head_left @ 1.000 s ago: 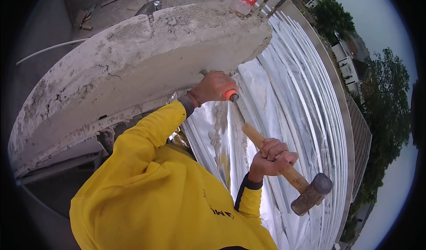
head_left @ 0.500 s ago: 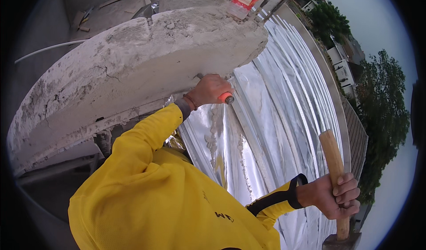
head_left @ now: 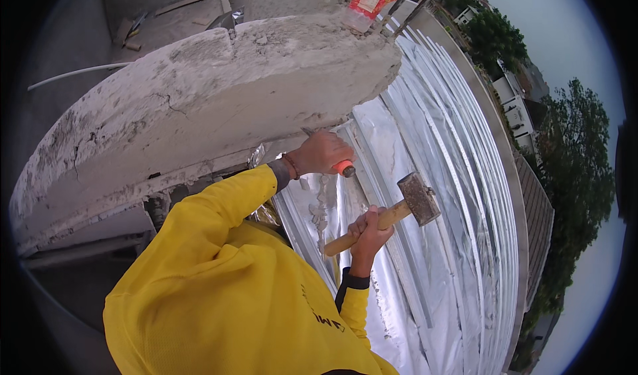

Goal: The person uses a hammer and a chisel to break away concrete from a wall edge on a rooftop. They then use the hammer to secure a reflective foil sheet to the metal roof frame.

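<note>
Below concrete slab: left hand fingers wrapped round chisel; right hand fingers gripping hammer just beside.

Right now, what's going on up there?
A person in a yellow long-sleeved top is chiselling at a rough concrete slab edge. The left hand grips an orange-handled chisel with its tip against the underside of the concrete. The right hand holds a wooden-handled hammer, its metal head close beside the chisel's butt end. Below lies shiny corrugated metal roofing with bits of debris on it.
</note>
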A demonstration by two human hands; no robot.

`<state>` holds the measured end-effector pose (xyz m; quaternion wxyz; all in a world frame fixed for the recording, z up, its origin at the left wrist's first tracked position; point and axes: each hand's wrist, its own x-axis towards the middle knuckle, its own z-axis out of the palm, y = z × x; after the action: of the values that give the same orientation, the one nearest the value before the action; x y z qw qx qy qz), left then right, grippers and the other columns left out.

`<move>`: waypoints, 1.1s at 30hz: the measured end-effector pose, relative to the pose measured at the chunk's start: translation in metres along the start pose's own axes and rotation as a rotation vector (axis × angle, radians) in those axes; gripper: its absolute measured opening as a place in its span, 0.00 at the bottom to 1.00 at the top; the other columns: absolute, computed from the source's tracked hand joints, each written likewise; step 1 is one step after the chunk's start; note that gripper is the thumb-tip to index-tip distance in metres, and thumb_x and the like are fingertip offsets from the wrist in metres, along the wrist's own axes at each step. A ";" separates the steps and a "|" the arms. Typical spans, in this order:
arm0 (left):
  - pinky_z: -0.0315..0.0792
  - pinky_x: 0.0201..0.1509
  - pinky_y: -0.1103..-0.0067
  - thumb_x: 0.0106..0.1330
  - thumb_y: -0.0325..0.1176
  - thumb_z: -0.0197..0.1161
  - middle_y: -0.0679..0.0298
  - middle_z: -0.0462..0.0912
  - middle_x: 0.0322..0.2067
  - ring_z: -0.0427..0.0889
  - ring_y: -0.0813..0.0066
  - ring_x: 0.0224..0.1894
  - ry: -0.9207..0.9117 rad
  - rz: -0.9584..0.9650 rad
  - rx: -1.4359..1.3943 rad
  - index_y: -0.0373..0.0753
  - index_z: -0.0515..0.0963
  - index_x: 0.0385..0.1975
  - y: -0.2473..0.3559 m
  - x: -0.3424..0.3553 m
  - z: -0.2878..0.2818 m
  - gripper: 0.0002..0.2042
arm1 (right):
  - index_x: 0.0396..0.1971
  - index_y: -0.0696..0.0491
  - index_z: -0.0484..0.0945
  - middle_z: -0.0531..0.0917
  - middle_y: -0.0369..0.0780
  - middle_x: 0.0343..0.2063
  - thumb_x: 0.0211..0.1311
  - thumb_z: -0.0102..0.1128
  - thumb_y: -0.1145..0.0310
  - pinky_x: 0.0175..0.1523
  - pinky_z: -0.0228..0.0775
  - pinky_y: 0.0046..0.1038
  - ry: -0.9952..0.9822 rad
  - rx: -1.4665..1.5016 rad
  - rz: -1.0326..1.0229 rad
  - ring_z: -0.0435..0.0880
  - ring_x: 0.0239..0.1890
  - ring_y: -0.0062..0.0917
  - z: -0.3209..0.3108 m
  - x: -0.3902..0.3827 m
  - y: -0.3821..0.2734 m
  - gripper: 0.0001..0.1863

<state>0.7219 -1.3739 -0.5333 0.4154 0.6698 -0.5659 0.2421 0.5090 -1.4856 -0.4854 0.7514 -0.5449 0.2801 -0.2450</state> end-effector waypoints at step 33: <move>0.71 0.36 0.72 0.50 0.37 0.72 0.66 0.78 0.24 0.79 0.65 0.27 0.152 -0.053 0.171 0.46 0.77 0.28 -0.021 -0.002 -0.013 0.10 | 0.19 0.44 0.54 0.52 0.29 0.11 0.73 0.44 0.60 0.22 0.55 0.22 0.006 0.220 -1.052 0.53 0.12 0.14 -0.009 0.006 -0.171 0.20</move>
<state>0.7433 -1.3617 -0.5337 0.4047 0.6971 -0.4924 0.3284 0.4966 -1.5451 -0.3254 0.5789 -0.5291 -0.0558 -0.6180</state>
